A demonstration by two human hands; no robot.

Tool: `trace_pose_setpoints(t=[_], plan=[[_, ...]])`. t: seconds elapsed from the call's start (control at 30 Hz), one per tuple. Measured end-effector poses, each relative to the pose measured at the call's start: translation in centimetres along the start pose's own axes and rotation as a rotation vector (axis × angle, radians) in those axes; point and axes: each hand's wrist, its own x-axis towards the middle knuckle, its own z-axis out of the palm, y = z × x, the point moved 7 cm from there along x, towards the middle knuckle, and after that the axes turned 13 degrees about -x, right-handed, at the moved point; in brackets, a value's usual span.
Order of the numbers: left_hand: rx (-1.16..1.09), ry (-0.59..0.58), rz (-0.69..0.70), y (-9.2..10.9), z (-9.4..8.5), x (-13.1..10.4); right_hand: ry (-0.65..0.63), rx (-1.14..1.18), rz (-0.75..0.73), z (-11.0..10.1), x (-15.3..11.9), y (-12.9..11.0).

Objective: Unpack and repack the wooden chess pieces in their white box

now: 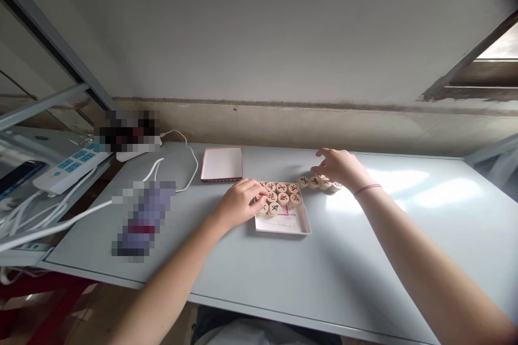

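My left hand [242, 202] is at the left edge of a shallow white box tray [297, 223]. Its bent fingers and thumb are slightly apart, touching or just over round Chinese chess pieces [283, 198]. Rows of these pieces, marked in red with a few in black, sit in the tray's far part; my fingers cover some. To the right, my right hand [336, 166] hovers over a cluster of black-marked chess pieces [314, 181] on the table. Thumb and fingers are curved and apart, with nothing visible between them. The hand partly hides that cluster.
A box lid [222, 164] with a white inside lies behind my left hand. On the left are a power strip [73, 164], white cables [197, 164] and a blurred purple object [145, 218]. A wall [263, 54] borders the grey table [243, 264].
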Motion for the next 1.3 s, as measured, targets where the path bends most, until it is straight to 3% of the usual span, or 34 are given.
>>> trace_pose_setpoints(t=[0.17,0.3,0.43,0.57,0.67,0.8,1.03,1.2,1.3], plan=[[0.004,-0.018,-0.009,-0.1,0.2,0.0,-0.093,-0.053,-0.021,1.2,0.8,0.3],[0.002,-0.010,-0.012,0.1,-0.1,0.1,-0.022,0.044,-0.007,-0.6,0.3,-0.2],[-0.001,0.078,-0.045,0.7,-0.7,-0.2,0.091,0.513,-0.053,-3.2,-3.5,-2.8],[-0.083,0.136,-0.043,2.2,-0.5,-0.4,-0.082,0.896,-0.255,-2.7,-8.4,-7.1],[-0.201,0.157,0.016,3.4,0.0,-0.4,-0.178,1.052,-0.291,-1.6,-10.7,-8.5],[-0.285,0.195,0.065,3.9,0.5,-0.3,-0.166,1.142,-0.276,-0.9,-11.5,-8.5],[-0.279,0.202,0.031,3.4,0.7,-0.2,-0.129,1.220,-0.281,-0.1,-11.1,-8.0],[-0.261,0.338,-0.052,2.2,-0.6,-0.6,-0.015,1.215,-0.207,-0.8,-10.1,-5.8],[-0.270,0.329,-0.056,2.1,-0.6,-0.5,0.015,1.216,-0.151,-1.3,-9.7,-4.6]])
